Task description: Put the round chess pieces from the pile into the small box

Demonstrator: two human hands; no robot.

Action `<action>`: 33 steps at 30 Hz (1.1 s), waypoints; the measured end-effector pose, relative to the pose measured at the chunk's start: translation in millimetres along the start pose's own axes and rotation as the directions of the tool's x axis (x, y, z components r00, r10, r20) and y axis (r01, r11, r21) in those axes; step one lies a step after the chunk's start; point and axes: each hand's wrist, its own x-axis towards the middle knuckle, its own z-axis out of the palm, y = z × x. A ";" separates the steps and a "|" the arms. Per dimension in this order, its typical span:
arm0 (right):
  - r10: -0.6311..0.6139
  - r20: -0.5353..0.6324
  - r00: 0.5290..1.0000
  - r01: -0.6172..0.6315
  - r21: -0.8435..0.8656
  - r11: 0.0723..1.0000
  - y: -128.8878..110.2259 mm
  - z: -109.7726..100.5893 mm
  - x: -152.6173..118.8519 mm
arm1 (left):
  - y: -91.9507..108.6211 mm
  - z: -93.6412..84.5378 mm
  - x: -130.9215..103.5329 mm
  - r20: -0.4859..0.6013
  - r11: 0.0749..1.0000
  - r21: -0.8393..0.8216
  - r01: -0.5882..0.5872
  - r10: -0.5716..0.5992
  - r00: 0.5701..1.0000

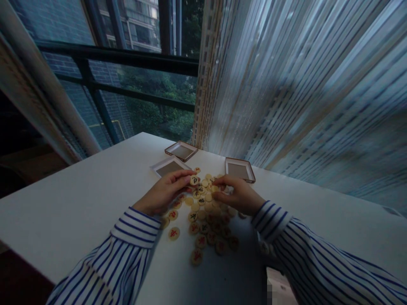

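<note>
Many round cream-coloured pieces with red or black characters [201, 241] lie in a loose heap on the white table [95, 186]. My left hand [167, 190] is closed on a round piece with a black character [194, 180], held by its edge at the heap's far left side. Over the right side of the heap, my right hand [237, 194] pinches a pale round piece [215, 189] between thumb and fingers. Some pieces are partly hidden beneath my hands, and those nearest me lie in shadow.
Shallow open box parts stand beyond the heap: one at the back [181, 151], one behind my left hand [163, 166], one at the right [240, 170]. A pinkish object [280, 286] shows at the bottom right. String curtains [254, 84] and a window railing [127, 57] border the table's far side.
</note>
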 end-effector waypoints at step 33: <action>-0.024 0.021 0.999 0.027 -0.142 0.989 12.3 -15.1 -53.6 | -17.6 -7.4 -59.5 0.227 0.232 0.936 -0.264 0.173 0.958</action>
